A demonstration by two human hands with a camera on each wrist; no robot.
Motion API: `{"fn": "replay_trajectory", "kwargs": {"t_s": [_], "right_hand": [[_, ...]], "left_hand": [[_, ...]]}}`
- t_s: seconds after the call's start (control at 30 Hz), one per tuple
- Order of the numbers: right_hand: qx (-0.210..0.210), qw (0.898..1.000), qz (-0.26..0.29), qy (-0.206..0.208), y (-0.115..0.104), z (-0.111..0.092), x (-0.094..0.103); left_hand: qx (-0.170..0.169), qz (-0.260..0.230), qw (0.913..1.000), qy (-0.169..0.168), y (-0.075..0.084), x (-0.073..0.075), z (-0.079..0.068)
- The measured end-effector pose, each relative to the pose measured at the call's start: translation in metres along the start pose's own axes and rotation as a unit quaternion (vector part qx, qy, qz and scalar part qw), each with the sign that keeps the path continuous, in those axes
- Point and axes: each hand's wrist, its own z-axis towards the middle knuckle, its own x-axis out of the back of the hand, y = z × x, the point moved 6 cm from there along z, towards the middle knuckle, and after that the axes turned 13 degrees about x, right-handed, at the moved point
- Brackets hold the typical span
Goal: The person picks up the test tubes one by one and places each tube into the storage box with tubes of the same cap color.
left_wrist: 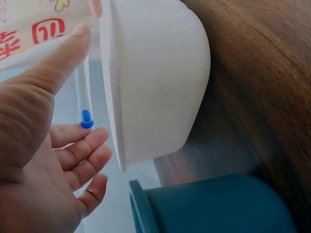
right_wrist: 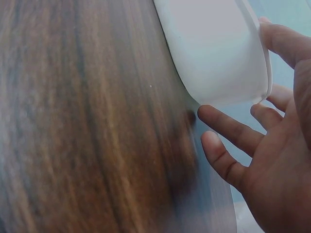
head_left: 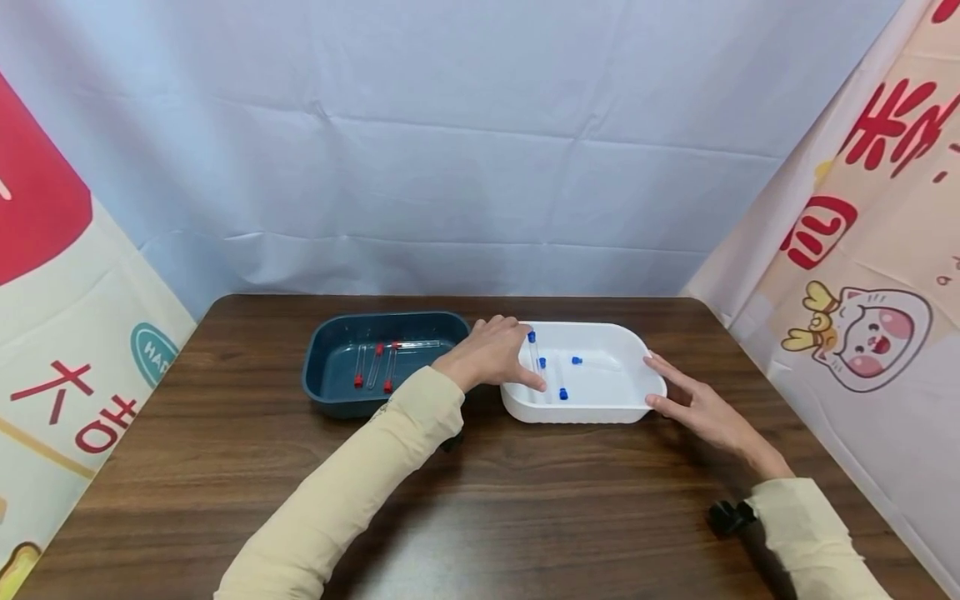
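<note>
My left hand (head_left: 491, 350) is over the left end of a white plastic tray (head_left: 611, 404). Between its thumb and forefinger it holds a clear test tube (left_wrist: 83, 92) with a blue cap, lengthwise, the cap end at the forefinger. The other fingers are loosely bent. Inside the white tray lie more blue-capped test tubes; one blue cap (head_left: 563, 394) shows near the front wall and another cap (head_left: 577, 361) near the middle. At the tray's right end my right hand (head_left: 701, 408) touches the rim with thumb and fingers spread, the remaining fingers off the wall.
Left of the white tray stands a dark teal tray (head_left: 341, 408) holding several red-capped test tubes (head_left: 373, 367). Both stand on a brown wooden table (head_left: 525, 508). A pale cloth (head_left: 450, 167) hangs behind, with printed cloths (head_left: 862, 292) at the sides.
</note>
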Motion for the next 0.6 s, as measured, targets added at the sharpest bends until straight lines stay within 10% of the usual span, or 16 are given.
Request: {"fn": "replay_trajectory", "kwargs": {"t_s": [0.6], "right_hand": [[-0.012,1.000,0.002,-0.001,0.002,-0.002,0.000]], "left_hand": [[-0.004,0.028,0.9996,0.004,0.008,-0.014,0.004]]}}
